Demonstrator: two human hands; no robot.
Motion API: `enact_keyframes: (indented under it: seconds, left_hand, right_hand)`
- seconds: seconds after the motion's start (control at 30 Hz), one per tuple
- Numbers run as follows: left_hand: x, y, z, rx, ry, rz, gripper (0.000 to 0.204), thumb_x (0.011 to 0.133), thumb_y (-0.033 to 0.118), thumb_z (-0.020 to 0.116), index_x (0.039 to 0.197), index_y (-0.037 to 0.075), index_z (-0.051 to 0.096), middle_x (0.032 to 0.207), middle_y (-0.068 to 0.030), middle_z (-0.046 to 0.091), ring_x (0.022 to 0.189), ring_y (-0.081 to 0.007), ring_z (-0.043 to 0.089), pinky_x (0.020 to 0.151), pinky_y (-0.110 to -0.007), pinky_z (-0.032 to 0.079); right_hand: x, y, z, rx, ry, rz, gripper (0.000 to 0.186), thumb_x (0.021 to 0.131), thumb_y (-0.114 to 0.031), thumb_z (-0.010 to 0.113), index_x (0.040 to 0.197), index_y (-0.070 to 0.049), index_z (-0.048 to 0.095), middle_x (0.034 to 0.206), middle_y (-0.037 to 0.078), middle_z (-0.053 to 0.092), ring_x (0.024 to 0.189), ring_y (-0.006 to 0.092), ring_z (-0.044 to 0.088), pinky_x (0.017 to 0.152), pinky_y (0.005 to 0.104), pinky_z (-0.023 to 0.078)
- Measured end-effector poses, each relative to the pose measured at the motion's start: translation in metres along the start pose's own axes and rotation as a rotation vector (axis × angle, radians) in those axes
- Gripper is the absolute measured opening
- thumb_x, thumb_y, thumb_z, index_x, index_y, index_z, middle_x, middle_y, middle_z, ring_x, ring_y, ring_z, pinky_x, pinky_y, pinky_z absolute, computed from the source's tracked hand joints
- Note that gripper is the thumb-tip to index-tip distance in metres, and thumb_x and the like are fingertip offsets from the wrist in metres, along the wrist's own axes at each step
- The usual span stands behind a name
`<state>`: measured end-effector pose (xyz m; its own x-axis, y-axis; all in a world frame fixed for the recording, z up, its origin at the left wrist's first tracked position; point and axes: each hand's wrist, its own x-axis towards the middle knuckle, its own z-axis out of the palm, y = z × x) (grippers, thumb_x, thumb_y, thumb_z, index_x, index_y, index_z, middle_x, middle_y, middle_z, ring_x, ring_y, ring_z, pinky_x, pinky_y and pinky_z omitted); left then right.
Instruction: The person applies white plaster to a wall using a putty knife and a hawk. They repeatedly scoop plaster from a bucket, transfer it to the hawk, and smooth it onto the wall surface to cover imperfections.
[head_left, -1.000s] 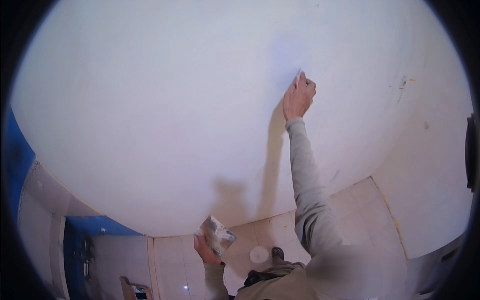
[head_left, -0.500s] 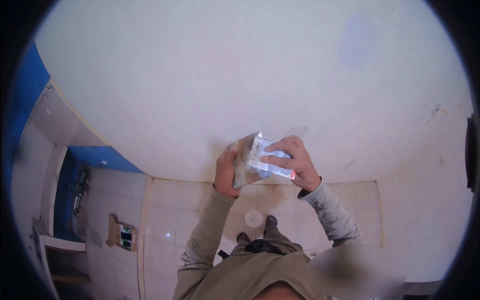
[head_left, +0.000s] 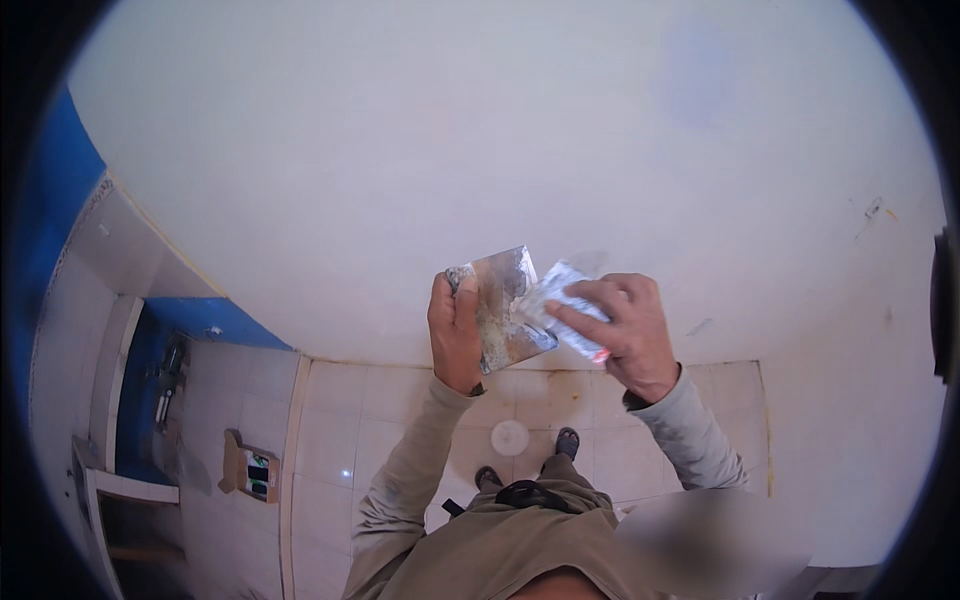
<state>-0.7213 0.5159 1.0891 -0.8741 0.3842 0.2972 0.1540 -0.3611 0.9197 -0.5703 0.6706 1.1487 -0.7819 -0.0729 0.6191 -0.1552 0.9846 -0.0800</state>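
Scraper (head_left: 557, 283) seems light, stiff, best held rearward; our right hand (head_left: 636, 335) pinches it, left hand (head_left: 458, 335) a plate (head_left: 504, 300) by its left edge.

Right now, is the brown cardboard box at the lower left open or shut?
Open: the cardboard box has its flap spread outward, and dark items show inside.
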Motion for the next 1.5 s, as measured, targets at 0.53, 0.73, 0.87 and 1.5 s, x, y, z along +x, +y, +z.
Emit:
enact_keyframes:
  seconds: [0.53,0.73,0.87,1.5]
  left_hand:
    - [0.023,-0.058,0.121,0.027,0.192,0.060,0.015,0.099,0.013,0.042,0.100,0.000,0.051,0.092,-0.0050,0.055,0.085,-0.0108,0.050,0.077,-0.026,0.043]
    - [0.015,-0.120,0.135,-0.050,0.183,-0.103,0.018,0.099,0.016,0.045,0.105,0.001,0.053,0.094,-0.0035,0.058,0.086,-0.0111,0.054,0.078,-0.028,0.046]
    - [-0.029,-0.129,0.136,-0.068,0.295,-0.097,0.016,0.099,0.016,0.046,0.104,0.002,0.053,0.095,-0.0040,0.059,0.087,-0.0111,0.055,0.079,-0.027,0.047]
    - [-0.021,-0.171,0.122,-0.139,0.298,-0.082,0.016,0.099,0.016,0.046,0.103,0.002,0.053,0.096,-0.0049,0.060,0.088,-0.0122,0.057,0.078,-0.029,0.048]
  right_hand:
    - [-0.013,0.233,-0.115,0.864,0.250,0.561,0.040,0.085,0.006,0.049,0.122,-0.001,0.060,0.116,0.009,0.058,0.104,0.0208,0.056,0.089,0.0288,0.044]
    - [0.134,0.314,-0.223,-0.412,0.713,-0.052,0.052,0.078,0.008,0.053,0.125,-0.013,0.061,0.119,0.006,0.062,0.109,0.0271,0.057,0.087,0.0372,0.049]
    - [0.159,0.347,-0.240,-0.661,0.726,-0.107,0.046,0.080,0.003,0.057,0.121,-0.016,0.062,0.118,-0.002,0.063,0.107,0.0214,0.058,0.079,0.0339,0.049]
    - [0.144,0.340,-0.252,-0.783,0.736,-0.068,0.047,0.079,0.002,0.057,0.123,-0.015,0.062,0.118,0.000,0.063,0.103,0.0226,0.058,0.077,0.0338,0.047]
